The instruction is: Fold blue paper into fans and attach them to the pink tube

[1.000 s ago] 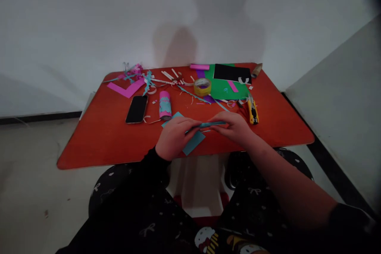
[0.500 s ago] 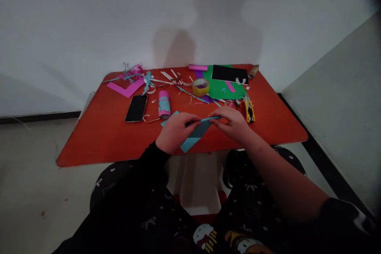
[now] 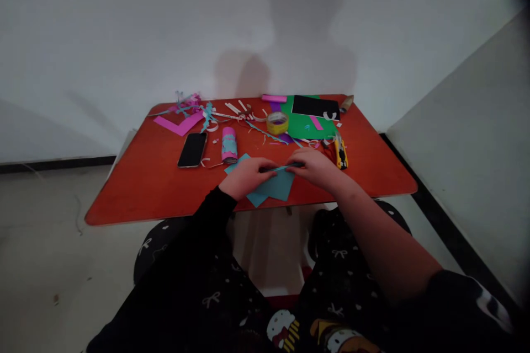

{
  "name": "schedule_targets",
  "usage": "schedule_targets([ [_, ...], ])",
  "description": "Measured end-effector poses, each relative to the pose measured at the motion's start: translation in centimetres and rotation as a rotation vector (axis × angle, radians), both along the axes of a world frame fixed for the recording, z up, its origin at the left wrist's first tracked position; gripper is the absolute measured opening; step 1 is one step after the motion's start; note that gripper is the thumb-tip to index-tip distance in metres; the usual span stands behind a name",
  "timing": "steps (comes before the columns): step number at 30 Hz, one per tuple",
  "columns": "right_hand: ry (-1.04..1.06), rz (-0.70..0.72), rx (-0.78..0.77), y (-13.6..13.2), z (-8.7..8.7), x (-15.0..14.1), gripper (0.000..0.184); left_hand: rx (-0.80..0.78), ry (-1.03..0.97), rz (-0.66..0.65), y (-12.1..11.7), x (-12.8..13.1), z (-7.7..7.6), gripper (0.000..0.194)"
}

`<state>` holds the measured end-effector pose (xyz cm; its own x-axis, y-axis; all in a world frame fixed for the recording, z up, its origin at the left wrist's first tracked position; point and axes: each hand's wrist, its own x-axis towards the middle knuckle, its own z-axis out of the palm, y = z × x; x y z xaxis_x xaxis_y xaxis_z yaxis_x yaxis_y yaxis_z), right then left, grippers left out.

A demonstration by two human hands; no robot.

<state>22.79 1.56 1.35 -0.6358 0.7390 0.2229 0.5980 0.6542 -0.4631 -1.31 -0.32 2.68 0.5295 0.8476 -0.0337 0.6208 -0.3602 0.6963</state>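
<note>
A folded piece of blue paper (image 3: 281, 183) is pinched along its upper edge by both hands, its lower part hanging towards me. My left hand (image 3: 247, 176) grips the left end of that edge, thumb and fingers pressed together. At the right end, my right hand (image 3: 317, 168) holds it the same way. Beneath lies another blue sheet (image 3: 257, 199) on the red table, partly hidden by my left hand and the held paper. Just beyond my left hand stands or lies a pink tube with blue paper trim (image 3: 229, 145); which, I cannot tell.
On the red table (image 3: 136, 187), a phone (image 3: 192, 150) lies to the left. A yellow box cutter (image 3: 340, 153) is right of my right hand. Farther back are a tape roll (image 3: 277, 122), green paper (image 3: 304, 128), a black sheet (image 3: 316, 107), pink paper (image 3: 178, 126) and scattered scraps.
The blue paper was held nearly edge-on as a thin folded stack; now a broad flap of it shows below my fingers. Both hands stay close together, and the view has shifted slightly.
</note>
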Motion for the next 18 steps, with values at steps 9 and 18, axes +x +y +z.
schedule_targets([
  [9,-0.003,0.007,0.108,1.6,-2.6,-0.5,0.008,0.254,0.201,0.053,0.8,0.5,-2.6,0.025],
  [18,-0.206,-0.007,0.318,1.8,-5.0,-1.0,0.021,0.519,0.364,0.022,0.5,1.1,-5.1,0.024],
])
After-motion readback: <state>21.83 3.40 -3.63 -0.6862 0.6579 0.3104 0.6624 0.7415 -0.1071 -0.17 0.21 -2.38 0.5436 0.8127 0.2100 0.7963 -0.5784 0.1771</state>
